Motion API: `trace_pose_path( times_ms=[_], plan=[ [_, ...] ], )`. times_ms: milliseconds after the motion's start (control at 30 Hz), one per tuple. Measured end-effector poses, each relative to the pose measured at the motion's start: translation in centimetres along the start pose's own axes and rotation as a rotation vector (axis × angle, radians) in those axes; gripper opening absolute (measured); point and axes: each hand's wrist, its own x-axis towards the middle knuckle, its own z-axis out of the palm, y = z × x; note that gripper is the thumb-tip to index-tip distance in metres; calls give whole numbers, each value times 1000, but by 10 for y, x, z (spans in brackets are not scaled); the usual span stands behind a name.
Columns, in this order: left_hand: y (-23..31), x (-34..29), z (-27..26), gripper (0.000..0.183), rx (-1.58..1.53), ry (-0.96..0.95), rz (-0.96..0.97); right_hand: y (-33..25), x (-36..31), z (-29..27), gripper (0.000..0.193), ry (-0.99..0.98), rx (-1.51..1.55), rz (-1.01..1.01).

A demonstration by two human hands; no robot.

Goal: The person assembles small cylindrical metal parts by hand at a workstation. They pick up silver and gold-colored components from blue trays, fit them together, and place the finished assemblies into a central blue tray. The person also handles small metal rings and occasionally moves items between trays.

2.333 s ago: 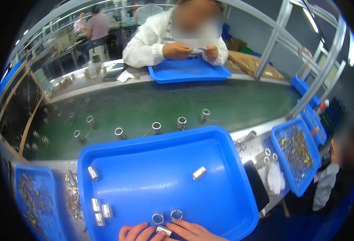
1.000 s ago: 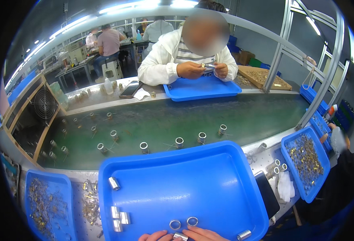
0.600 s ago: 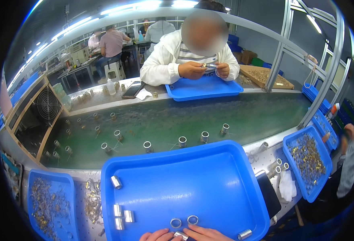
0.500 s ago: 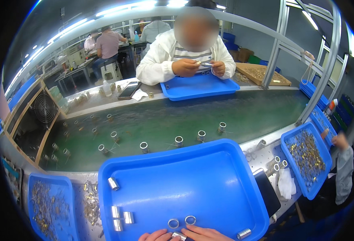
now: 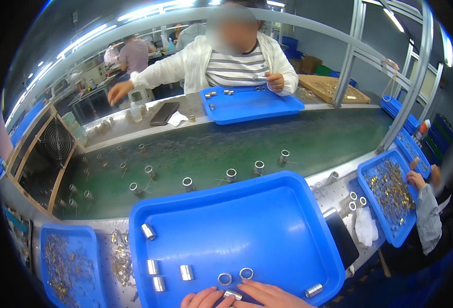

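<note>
Low in the large blue tray [image 5: 267, 226], my left hand [image 5: 204, 297] and my right hand [image 5: 272, 296] meet around a short silver metal cylinder [image 5: 232, 294]. Fingers of both hands close on it from either side, and the lower edge cuts off its grip partly. Just beyond the fingertips are two metal rings [image 5: 225, 278]. Along the tray's left side lie several similar cylinders, one [image 5: 148, 231] tilted near the wall, and another [image 5: 186, 272] apart from the rest. One more cylinder [image 5: 314, 290] rests at the lower right corner.
Beyond the tray runs a green conveyor belt [image 5: 211, 138] carrying several upright cylinders with thin wires. Small trays of metal parts flank me, left [image 5: 100, 256] and right [image 5: 362, 172]. A dark phone [image 5: 339, 238] lies beside my tray. Co-workers sit across the belt and at the right.
One loose cylinder in my tray has shifted right, away from its neighbours. The person opposite now stretches an arm out to the left. At the right, a co-worker's hand has reached the parts tray.
</note>
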Motion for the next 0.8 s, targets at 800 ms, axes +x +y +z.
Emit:
trace_pose_path(
  times_ms=[800],
  plan=[
    [7, -29, -3, 35, -74, 5, 374, 199, 156, -154, 20, 343, -428, 416]
  ],
)
